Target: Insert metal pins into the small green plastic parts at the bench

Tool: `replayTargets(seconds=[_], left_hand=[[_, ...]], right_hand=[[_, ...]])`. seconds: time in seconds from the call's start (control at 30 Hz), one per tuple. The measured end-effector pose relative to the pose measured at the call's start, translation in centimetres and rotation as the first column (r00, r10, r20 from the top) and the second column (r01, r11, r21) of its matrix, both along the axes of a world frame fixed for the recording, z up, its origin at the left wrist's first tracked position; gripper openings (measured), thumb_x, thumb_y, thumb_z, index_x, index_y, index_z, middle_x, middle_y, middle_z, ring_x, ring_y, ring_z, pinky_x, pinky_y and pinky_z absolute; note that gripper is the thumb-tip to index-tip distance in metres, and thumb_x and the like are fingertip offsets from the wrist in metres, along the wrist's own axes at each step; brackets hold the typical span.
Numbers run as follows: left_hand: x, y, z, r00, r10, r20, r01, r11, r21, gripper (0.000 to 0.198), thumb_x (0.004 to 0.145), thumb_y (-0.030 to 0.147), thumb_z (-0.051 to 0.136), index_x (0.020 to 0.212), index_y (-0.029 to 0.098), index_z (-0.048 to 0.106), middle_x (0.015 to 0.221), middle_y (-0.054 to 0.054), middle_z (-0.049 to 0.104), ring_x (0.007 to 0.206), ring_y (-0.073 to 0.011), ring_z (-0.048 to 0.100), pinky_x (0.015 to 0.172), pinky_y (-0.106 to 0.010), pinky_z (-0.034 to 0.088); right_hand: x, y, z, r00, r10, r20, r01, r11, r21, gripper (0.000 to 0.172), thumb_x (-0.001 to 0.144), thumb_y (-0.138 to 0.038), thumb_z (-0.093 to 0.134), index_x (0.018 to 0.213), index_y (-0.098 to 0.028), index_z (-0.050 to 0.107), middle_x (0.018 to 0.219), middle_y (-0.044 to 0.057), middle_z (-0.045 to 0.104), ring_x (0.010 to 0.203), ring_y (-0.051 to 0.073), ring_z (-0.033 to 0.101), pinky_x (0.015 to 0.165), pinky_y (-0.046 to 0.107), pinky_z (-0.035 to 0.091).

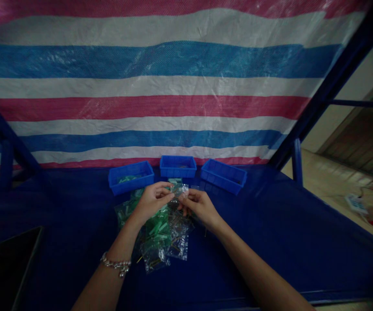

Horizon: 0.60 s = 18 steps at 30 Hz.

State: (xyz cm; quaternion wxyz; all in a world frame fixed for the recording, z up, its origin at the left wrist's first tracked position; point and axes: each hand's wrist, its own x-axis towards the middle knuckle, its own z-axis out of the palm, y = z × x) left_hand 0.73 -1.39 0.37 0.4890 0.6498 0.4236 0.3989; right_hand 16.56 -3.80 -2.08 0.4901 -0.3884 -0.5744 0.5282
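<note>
My left hand (152, 201) and my right hand (197, 205) meet over the blue table, and together they pinch a small clear plastic bag (180, 190) between their fingertips. Under and in front of my hands lies a heap of small clear bags (162, 239), some with green pieces inside and some with thin dark parts. A beaded bracelet (117, 264) sits on my left wrist. Three blue plastic bins stand in a row behind the hands: the left bin (131, 177) holds green pieces, while the contents of the middle bin (178, 166) and the right bin (223, 175) do not show.
A blue table (270, 242) carries everything. A striped red, white and blue tarp (147, 86) hangs right behind the bins. Blue frame posts (297, 162) rise at both sides. A dark flat tray or screen (5, 268) lies at the near left. Floor with clutter shows at far right.
</note>
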Motion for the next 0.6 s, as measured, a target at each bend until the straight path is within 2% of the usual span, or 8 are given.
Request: replayTargets(seconds=[0.27,0.43,0.6], left_hand=[[0.22,0.13,-0.28,0.998,0.002,-0.055,-0.002,1.000,0.008,0.019,0.063,0.026,0.064,0.075,0.012,0.060,0.065,-0.002,0.062,0.062,-0.0127,0.057,0.062,-0.025,0.042],[0.31,-0.05,-0.15,0.998,-0.013,-0.062,0.017,0.997,0.070,0.017,0.065,0.028,0.062,0.070,0.012,0.060,0.065,-0.001,0.060,0.060,-0.0108,0.053,0.058,-0.023,0.039],[0.36,-0.22,0.14,0.998,0.027,-0.060,-0.021,0.995,0.095,0.016,0.064,0.027,0.061,0.065,0.012,0.058,0.059,0.001,0.056,0.055,-0.0096,0.049,0.054,-0.022,0.037]], right_hand=[[0.06,0.20,-0.38,1.000,0.000,-0.017,0.000,1.000,0.024,0.024,0.071,-0.038,0.057,0.069,-0.015,0.052,0.054,-0.002,0.056,0.038,0.006,0.047,0.036,0.019,0.029],[-0.04,0.16,-0.41,1.000,0.011,-0.021,-0.010,1.000,0.014,0.023,0.070,-0.037,0.058,0.071,-0.015,0.052,0.054,-0.002,0.056,0.037,0.006,0.046,0.035,0.018,0.029],[-0.13,0.05,-0.19,0.999,0.030,-0.016,-0.030,0.999,0.015,0.024,0.070,-0.038,0.058,0.073,-0.015,0.053,0.053,-0.003,0.056,0.036,0.006,0.046,0.035,0.018,0.029]])
